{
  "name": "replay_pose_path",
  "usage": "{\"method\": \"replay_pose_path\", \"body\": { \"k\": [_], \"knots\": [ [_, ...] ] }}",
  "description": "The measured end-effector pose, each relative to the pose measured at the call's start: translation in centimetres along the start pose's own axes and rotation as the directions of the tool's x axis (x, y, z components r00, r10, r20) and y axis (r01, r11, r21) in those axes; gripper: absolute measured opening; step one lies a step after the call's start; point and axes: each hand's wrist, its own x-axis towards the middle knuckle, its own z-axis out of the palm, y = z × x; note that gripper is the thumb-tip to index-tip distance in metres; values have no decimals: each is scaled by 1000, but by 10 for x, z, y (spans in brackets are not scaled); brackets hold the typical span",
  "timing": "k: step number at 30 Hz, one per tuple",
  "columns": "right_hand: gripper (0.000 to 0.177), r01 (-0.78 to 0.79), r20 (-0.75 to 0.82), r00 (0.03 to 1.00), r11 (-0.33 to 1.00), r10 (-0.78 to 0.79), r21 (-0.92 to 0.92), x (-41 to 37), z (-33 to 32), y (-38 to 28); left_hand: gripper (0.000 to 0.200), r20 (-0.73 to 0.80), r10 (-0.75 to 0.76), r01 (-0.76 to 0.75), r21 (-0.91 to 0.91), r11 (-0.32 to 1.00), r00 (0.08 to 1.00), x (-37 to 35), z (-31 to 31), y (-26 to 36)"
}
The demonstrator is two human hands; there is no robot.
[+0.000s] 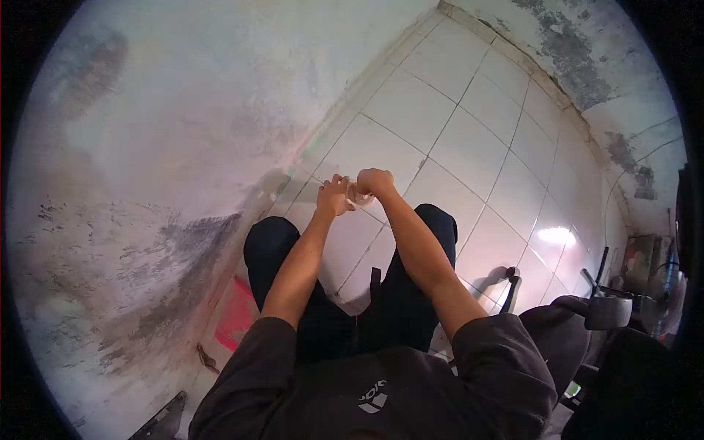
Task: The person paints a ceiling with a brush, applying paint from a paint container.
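Observation:
Both my hands meet in front of my knees, above the tiled floor. Between them is a small pale, whitish thing (361,198), thin and crumpled-looking; its kind is too small to make out. My left hand (336,195) has its fingers curled around the near left side of it. My right hand (375,181) is closed in a fist-like grip on its right side, with the back of the hand upward. The fingertips of the right hand are hidden.
White floor tiles (469,158) stretch ahead to a stained wall (147,147) on the left. A pink-red object (238,314) lies by my left leg. At the right stand a dark chair (557,337), its black foot (511,290), and a fan-like object (664,301).

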Motion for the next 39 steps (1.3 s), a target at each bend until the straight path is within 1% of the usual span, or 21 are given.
{"method": "replay_pose_path", "body": {
  "k": [4, 7, 9, 10, 12, 13, 15, 16, 18, 21, 22, 23, 25, 26, 28, 31, 35, 39],
  "knots": [
    [26, 4, 21, 1000, 1000, -4, -2, 3, 3, 1, 90, -9, 8, -8, -6, 1000, 1000, 5, 5, -2],
    [26, -34, 52, 998, 999, 33, 27, 3, 0, 4, 90, -34, 16, -16, -8, 1000, 999, 2, 5, -3],
    [25, -86, 118, 990, 992, 75, 88, -2, -10, 4, 90, -39, 9, -9, -2, 1000, 999, 0, 1, -1],
    [25, -82, 117, 991, 993, 72, 90, -2, -9, 5, 90, -40, 5, -4, 3, 1000, 999, 0, 3, -2],
    [20, 24, 17, 1000, 996, -26, 90, -4, -3, 7, 90, -46, 20, -20, 0, 1000, 999, 0, 5, -6],
    [20, 23, 17, 1000, 996, -24, 92, 0, -1, 7, 90, -53, 37, -37, -5, 999, 998, 1, 6, -7],
    [24, -64, 121, 991, 996, 57, 61, 9, 3, 6, 90, -54, 40, -41, -8, 999, 998, 3, 8, -8],
    [24, -65, 121, 991, 996, 57, 61, 12, 3, 9, 90, -58, 41, -42, -11, 999, 997, 3, 7, -8],
    [18, -104, 168, 983, 978, 74, 179, 17, 1, 20, 90, -55, 37, -38, -18, 999, 998, 2, 5, -8],
    [17, -140, 219, 972, 964, 89, 228, 32, 4, 37, 90, -58, 28, -30, -27, 999, 998, 3, 7, -9],
    [20, -137, 261, 963, 961, 72, 242, 32, 2, 39, 89, -68, 23, -25, -25, 999, 997, 4, 6, -9],
    [20, -138, 260, 963, 961, 73, 241, 31, 0, 42, 89, -69, 24, -26, -27, 999, 997, 4, 6, -9],
    [24, -141, 278, 960, 924, 40, 355, 28, -1, 50, 84, -91, 19, -25, -64, 998, 996, 4, 5, -10],
    [24, -142, 278, 960, 925, 41, 353, 28, -3, 54, 84, -92, 19, -25, -65, 998, 996, 4, 4, -10],
    [27, -141, 342, 939, 888, -20, 438, 25, -8, 56, 82, -111, 15, -22, -68, 997, 994, 2, 4, -11],
    [28, -114, 333, 942, 901, -35, 419, 16, -16, 55, 81, -117, 10, -22, -99, 995, 993, 2, 4, -12],
    [29, -107, 349, 935, 896, -57, 432, 15, -15, 52, 80, -121, 13, -25, -96, 995, 993, 3, 6, -15],
    [30, -65, 314, 946, 907, -76, 415, 11, -13, 49, 82, -97, 11, -21, -103, 994, 995, 3, 9, -16]
  ]
}}
